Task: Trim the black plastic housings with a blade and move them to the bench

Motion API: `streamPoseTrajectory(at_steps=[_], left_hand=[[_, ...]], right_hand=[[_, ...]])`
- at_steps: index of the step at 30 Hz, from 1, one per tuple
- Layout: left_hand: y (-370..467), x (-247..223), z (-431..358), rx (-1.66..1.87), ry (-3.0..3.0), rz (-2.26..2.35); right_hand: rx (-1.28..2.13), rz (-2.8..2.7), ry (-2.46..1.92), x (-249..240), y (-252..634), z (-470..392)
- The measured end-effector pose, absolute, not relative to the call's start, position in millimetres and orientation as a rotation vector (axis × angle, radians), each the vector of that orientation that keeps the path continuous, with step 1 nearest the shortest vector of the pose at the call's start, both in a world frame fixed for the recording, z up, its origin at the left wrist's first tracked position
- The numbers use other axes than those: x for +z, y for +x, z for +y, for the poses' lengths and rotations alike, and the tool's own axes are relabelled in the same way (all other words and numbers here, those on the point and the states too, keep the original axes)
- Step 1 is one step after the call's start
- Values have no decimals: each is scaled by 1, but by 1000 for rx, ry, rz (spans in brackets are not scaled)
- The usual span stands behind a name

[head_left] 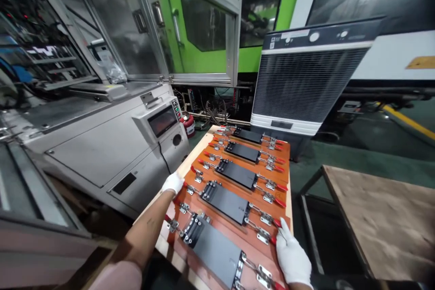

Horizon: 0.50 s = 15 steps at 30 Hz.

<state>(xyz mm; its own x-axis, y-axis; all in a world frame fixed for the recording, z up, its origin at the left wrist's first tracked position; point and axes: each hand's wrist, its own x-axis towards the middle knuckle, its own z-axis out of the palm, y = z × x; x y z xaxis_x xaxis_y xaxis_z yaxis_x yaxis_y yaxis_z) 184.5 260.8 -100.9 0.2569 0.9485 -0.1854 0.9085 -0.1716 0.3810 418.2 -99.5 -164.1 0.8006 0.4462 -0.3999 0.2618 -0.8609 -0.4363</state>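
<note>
My left hand [173,182], in a white glove, is at the left edge of an orange board [217,204], with its fingers closed at the red handle of a toggle clamp [190,189]. On the right side, my right hand [292,253], also gloved, has its thumb and fingers closed around the red handle of another toggle clamp [264,234]. Between the two hands lies a dark flat plate [226,201] in its fixture, with clamps at both ends. A nearer plate [217,249] is closest to me. Several similar plates continue in a row toward the far end.
A machine cabinet with a screen [163,121] stands at the left. Beyond the board is an air cooler [306,81], with a green machine [200,59] behind it. A wooden-topped table [384,217] stands at the right. A red canister [187,124] sits on the floor.
</note>
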Motion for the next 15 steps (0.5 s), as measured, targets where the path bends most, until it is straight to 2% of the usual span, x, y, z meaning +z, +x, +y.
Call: streamPoseTrajectory(at_steps=[3, 6, 15], left_hand=[[191, -96, 251, 182, 2539, 1476], [195, -100, 249, 36, 2885, 1278], [201, -98, 271, -333, 2745, 1221]], right_hand=[[717, -514, -2622, -166, 418, -99], [694, -510, -2632, -167, 417, -99], [657, -526, -2662, -162, 416, -98]])
